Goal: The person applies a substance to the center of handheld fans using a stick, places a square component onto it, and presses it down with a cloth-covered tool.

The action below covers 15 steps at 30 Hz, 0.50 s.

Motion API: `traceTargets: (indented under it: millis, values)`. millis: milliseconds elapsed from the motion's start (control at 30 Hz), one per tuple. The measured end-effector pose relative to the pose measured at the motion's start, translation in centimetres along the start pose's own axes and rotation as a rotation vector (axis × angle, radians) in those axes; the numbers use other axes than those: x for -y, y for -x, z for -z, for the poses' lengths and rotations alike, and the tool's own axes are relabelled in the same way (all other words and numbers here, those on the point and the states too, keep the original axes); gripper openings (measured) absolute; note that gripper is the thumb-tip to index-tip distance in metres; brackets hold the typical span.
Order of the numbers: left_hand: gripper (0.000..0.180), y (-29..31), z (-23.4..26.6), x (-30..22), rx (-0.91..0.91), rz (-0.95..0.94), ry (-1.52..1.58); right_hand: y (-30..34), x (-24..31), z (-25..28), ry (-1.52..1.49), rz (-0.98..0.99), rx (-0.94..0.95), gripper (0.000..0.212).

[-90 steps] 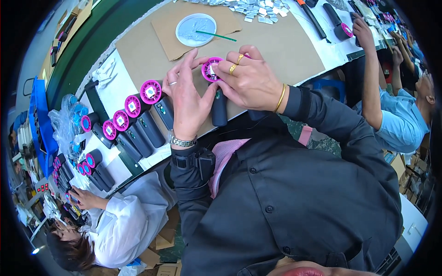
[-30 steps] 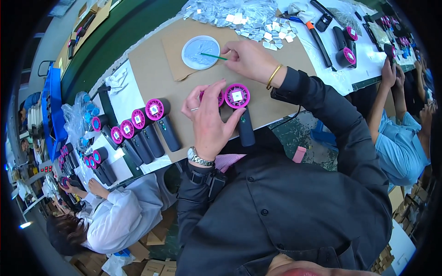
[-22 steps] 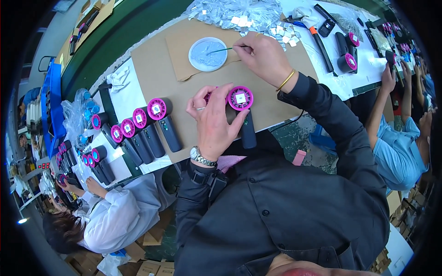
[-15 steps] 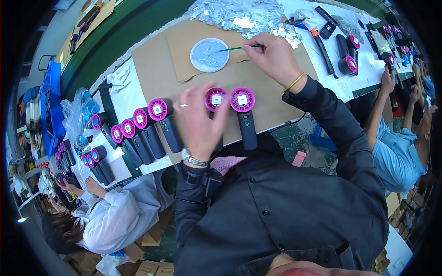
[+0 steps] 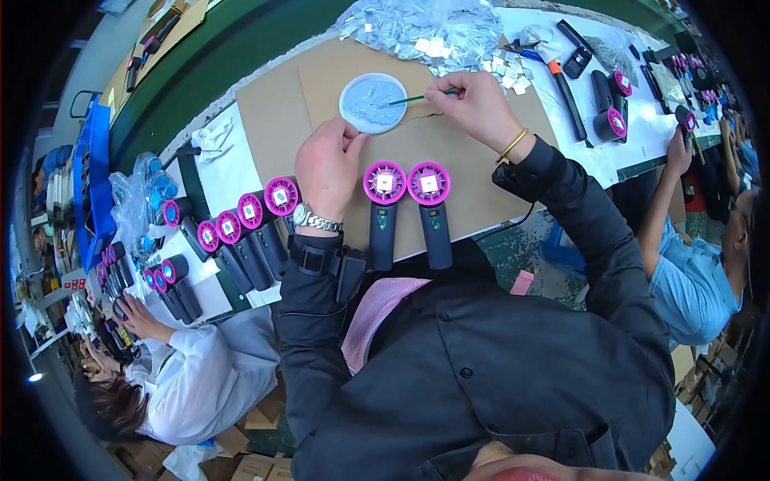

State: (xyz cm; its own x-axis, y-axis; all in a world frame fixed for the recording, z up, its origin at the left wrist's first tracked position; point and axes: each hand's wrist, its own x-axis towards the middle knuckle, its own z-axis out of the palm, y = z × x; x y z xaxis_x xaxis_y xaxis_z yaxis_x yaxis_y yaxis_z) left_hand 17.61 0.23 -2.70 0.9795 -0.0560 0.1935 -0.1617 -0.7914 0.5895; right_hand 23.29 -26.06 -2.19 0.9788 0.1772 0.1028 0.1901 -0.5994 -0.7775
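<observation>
Landmark: we took the round dish (image 5: 372,103) on the brown cardboard sheet (image 5: 273,128) as our reference.
Right hand (image 5: 477,103): fingers pressed together, pinching a thin green stick (image 5: 407,99). Its long axis ran sideways, tip pointing into the dish.
Left hand (image 5: 327,167): just below the dish, loosely curled, holding nothing we could see.
Progress: two pink-headed handheld fans (image 5: 407,210) lay below the dish, handles toward us, silver squares already on their hubs. We'd guess plenty remained, given the foil pile (image 5: 425,32) beyond the dish.
</observation>
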Motion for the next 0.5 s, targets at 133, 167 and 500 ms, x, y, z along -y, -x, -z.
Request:
traceTargets:
  millis: [133,167,500]
  values:
    - [0.019,-0.1,-0.4,0.2,-0.054,-0.019,-0.017,-0.3,-0.2,-0.5,-0.021,-0.011,0.014,0.026]
    - [0.019,-0.1,-0.4,0.2,-0.083,-0.038,-0.024,-0.3,-0.3,-0.6,-0.035,-0.011,0.02,0.026]
    - [0.019,-0.6,-1.0,0.3,-0.116,-0.03,-0.017,-1.1,-1.0,-1.1,-0.1,-0.052,0.064,0.026]
